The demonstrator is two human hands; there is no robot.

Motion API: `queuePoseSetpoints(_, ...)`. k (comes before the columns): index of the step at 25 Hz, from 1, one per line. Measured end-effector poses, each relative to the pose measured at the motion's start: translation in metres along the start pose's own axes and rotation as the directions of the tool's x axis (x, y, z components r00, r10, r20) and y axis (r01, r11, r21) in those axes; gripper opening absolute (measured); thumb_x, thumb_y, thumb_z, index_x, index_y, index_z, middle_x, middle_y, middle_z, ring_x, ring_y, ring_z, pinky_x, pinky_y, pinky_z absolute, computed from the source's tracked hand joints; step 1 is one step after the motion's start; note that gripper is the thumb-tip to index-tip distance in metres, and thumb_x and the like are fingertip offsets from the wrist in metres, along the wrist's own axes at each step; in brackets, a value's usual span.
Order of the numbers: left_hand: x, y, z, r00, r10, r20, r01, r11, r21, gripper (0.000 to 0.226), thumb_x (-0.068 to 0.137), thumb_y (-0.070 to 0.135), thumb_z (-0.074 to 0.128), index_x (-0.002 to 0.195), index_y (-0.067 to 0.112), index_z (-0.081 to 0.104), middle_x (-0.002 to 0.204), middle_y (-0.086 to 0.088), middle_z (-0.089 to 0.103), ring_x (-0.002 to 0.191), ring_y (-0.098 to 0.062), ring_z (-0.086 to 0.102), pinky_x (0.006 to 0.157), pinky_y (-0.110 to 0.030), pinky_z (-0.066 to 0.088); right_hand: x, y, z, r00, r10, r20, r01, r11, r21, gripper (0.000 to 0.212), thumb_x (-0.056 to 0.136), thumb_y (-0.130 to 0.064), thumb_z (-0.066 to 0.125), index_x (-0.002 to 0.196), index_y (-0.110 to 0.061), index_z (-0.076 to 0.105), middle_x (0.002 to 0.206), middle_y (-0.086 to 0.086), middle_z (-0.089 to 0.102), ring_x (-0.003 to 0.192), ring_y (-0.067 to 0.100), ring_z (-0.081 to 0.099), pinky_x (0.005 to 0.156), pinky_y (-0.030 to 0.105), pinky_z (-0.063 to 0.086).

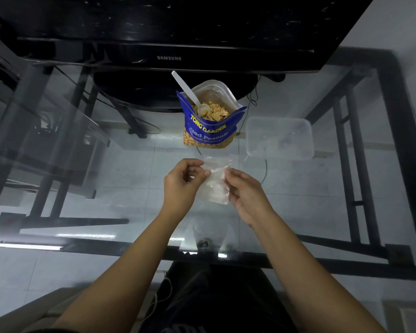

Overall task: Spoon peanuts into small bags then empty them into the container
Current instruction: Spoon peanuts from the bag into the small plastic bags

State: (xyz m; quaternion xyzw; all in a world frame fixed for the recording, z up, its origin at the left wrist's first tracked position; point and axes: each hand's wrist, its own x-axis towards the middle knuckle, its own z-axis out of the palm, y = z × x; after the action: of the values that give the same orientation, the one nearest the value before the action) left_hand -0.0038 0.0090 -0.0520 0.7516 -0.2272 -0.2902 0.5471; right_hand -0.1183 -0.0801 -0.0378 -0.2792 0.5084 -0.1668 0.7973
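The left hand (181, 182) pinches the upper left edge of a small clear bag (215, 180) between thumb and forefinger, and the right hand (244, 193) has its fingers closed on the bag's right edge, so both hands hold one bag above the glass bench (106, 188), just in front of the person. The bag looks flat; whether its mouth is open is hard to tell, and its clear film blends with the glass. More clear film shows just beyond it near the peanut pouch, but I cannot tell whether that is a second bag. Just past the hands stands one open blue peanut pouch (210, 126), its top folded down, peanuts (216, 111) showing inside. One white plastic spoon (189, 93) rests in it, bowl on the nuts, handle leaning up to the left. To the right of the pouch, near but apart, sits one clear rectangular container (280, 138); its contents are hard to make out through the plastic. At the far edge stands one black monitor (168, 32), its top cut off by the frame. Both forearms are bare and run out at the bottom edge.
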Motion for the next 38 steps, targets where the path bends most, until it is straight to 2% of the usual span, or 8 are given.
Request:
queuePoseSetpoints(4, 0.008, -0.013, -0.003, 0.991, -0.038, -0.125, 0.039, 0.999, 0.007, 0.015, 0.080, 0.013, 0.070, 0.094, 0.016, 0.064, 0.075, 0.003, 0.062, 0.071, -0.009, 0.057, 0.067, -0.012, 0.049, 0.006, 0.000, -0.012, 0.973, -0.145, -0.177, 0.120, 0.982, -0.148, 0.007, 0.086, -0.014, 0.064, 0.091, -0.017, 0.067, 0.082, 0.000, 0.064, 0.076, 0.009, 0.059, 0.075, 0.020, 0.051)
queuePoseSetpoints(10, 0.011, -0.043, 0.007, 0.988, -0.044, -0.146, 0.091, 0.936, 0.339, 0.021, 0.083, 0.018, 0.068, 0.098, 0.004, 0.062, 0.086, -0.007, 0.063, 0.077, -0.015, 0.057, 0.076, -0.029, 0.052, -0.006, -0.003, -0.027, 0.929, -0.351, -0.119, 0.281, 0.875, -0.394, 0.004, 0.086, -0.026, 0.064, 0.089, -0.027, 0.067, 0.083, -0.005, 0.063, 0.081, 0.012, 0.063, 0.069, 0.024, 0.053)
queuePoseSetpoints(14, 0.005, -0.019, 0.002, 0.986, 0.135, -0.099, -0.053, 0.812, 0.581, 0.031, 0.090, 0.027, 0.059, 0.112, 0.005, 0.059, 0.107, -0.011, 0.066, 0.097, -0.023, 0.059, 0.081, -0.029, 0.045, -0.023, -0.021, -0.029, 0.898, -0.441, -0.004, 0.385, 0.788, -0.481, 0.006, 0.087, -0.027, 0.063, 0.088, -0.030, 0.068, 0.085, -0.011, 0.067, 0.077, 0.007, 0.062, 0.075, 0.029, 0.055)
queuePoseSetpoints(19, 0.009, 0.088, -0.014, 0.930, 0.048, 0.364, -0.088, 0.992, 0.095, 0.015, 0.090, 0.029, 0.057, 0.098, 0.021, 0.068, 0.091, -0.004, 0.069, 0.084, -0.014, 0.066, 0.076, -0.024, 0.053, -0.045, -0.063, -0.013, 0.792, -0.568, 0.224, 0.568, 0.551, -0.612, 0.011, 0.088, -0.022, 0.061, 0.093, -0.023, 0.071, 0.083, -0.013, 0.067, 0.067, -0.005, 0.057, 0.073, 0.021, 0.049)
queuePoseSetpoints(25, 0.003, 0.155, -0.031, 0.855, 0.072, 0.513, -0.068, 0.997, -0.026, 0.015, 0.087, 0.010, 0.061, 0.093, -0.002, 0.068, 0.072, -0.006, 0.062, 0.062, -0.004, 0.059, 0.063, -0.017, 0.051, -0.078, -0.108, 0.005, 0.693, -0.609, 0.386, 0.684, 0.387, -0.618, 0.009, 0.088, -0.025, 0.061, 0.092, -0.029, 0.068, 0.082, -0.016, 0.066, 0.071, -0.003, 0.057, 0.069, 0.011, 0.043)
queuePoseSetpoints(29, 0.000, 0.177, -0.039, 0.848, 0.134, 0.512, 0.011, 0.963, -0.270, 0.014, 0.084, 0.009, 0.058, 0.077, 0.011, 0.070, 0.068, 0.001, 0.065, 0.063, -0.006, 0.060, 0.062, -0.017, 0.054, -0.094, -0.131, 0.006, 0.711, -0.487, 0.507, 0.702, 0.442, -0.559, 0.012, 0.083, -0.030, 0.065, 0.095, -0.034, 0.062, 0.090, -0.014, 0.065, 0.086, 0.001, 0.061, 0.080, 0.021, 0.051)
queuePoseSetpoints(34, -0.010, 0.185, -0.042, 0.842, 0.165, 0.513, 0.125, 0.866, -0.484, 0.014, 0.080, 0.011, 0.059, 0.071, 0.010, 0.070, 0.061, 0.002, 0.063, 0.056, -0.005, 0.058, 0.056, -0.015, 0.051, -0.100, -0.143, 0.005, 0.737, -0.466, 0.490, 0.668, 0.611, -0.424, 0.026, 0.079, -0.012, 0.070, 0.099, -0.023, 0.059, 0.071, -0.002, 0.064, 0.065, 0.003, 0.064, 0.064, 0.018, 0.051)
queuePoseSetpoints(38, -0.015, 0.181, -0.035, 0.932, 0.115, 0.343, 0.026, 0.924, -0.381, 0.022, 0.083, 0.005, 0.059, 0.066, 0.013, 0.069, 0.056, 0.003, 0.060, 0.053, -0.006, 0.055, 0.049, -0.013, 0.048, -0.096, -0.144, 0.005, 0.725, -0.483, 0.491, 0.687, 0.554, -0.470, 0.046, 0.080, -0.014, 0.070, 0.121, -0.022, 0.049, 0.072, -0.005, 0.069, 0.078, 0.006, 0.065, 0.072, 0.019, 0.052)
